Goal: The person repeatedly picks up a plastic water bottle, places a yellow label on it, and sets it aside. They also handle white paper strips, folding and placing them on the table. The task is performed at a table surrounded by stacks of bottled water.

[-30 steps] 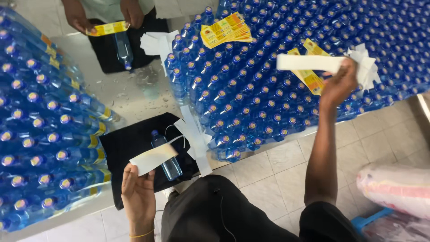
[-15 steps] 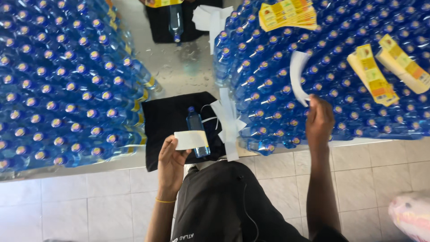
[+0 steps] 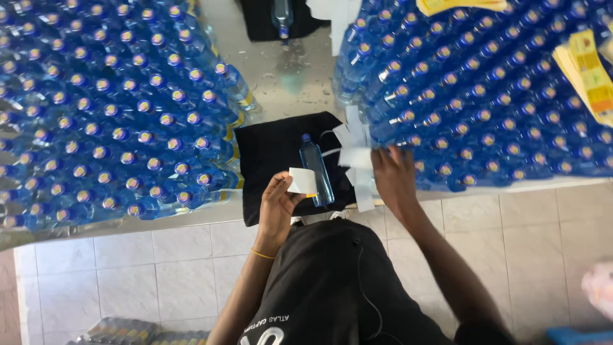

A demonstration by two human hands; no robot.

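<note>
A clear blue plastic bottle [image 3: 316, 168] lies on a black cloth [image 3: 271, 153] at the table's front edge. My left hand [image 3: 278, 207] pinches a label [image 3: 301, 181] with its white side up, right beside the bottle. My right hand [image 3: 394, 174] holds a white backing strip [image 3: 355, 157] over a pile of similar white strips [image 3: 361, 185] at the cloth's right side.
Dense blocks of upright blue-capped bottles stand left [image 3: 108, 115] and right [image 3: 485, 96] of the cloth. Stacks of yellow labels [image 3: 590, 73] lie on the right block. A second bottle on a black cloth [image 3: 281, 16] lies at the far side. Tiled floor below.
My right hand has come down from the bottle block to the pile of white strips by the cloth. My left hand has brought the label closer to the lying bottle. The view has shifted.
</note>
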